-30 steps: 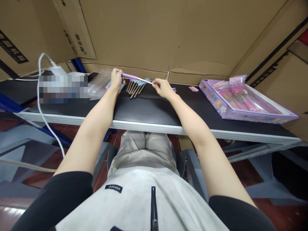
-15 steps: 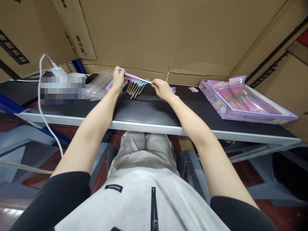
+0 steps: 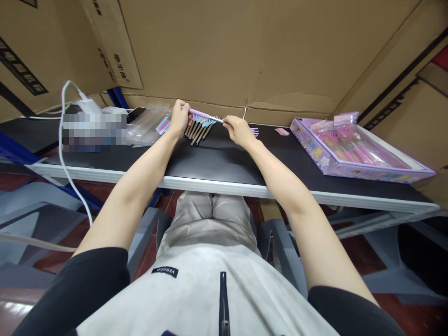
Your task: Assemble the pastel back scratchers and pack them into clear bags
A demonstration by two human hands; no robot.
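Left hand (image 3: pixel 179 121) pinches the purple end of the rod (image 3: pixel 200 113), right hand (image 3: pixel 240 129) its silver part, above far-middle table (image 3: pixel 217 161); likely two-handed fitting or adjusting, next calling for steady, aligned grips.

Count: 1 left hand (image 3: pixel 181 120), 1 right hand (image 3: pixel 241 131), 1 purple-handled rod (image 3: pixel 200 113) shared by both. Bronze-handled rods (image 3: pixel 201 135): at least 5, overlapping, exact number unclear. Coloured tubes (image 3: pixel 162 123): at least 2. Pink card (image 3: pixel 282 131): 1. Purple box (image 3: pixel 371 177): 1, with at least 2 pink-handled pieces (image 3: pixel 360 154). Clear bags (image 3: pixel 145 128): bunched, can't count.
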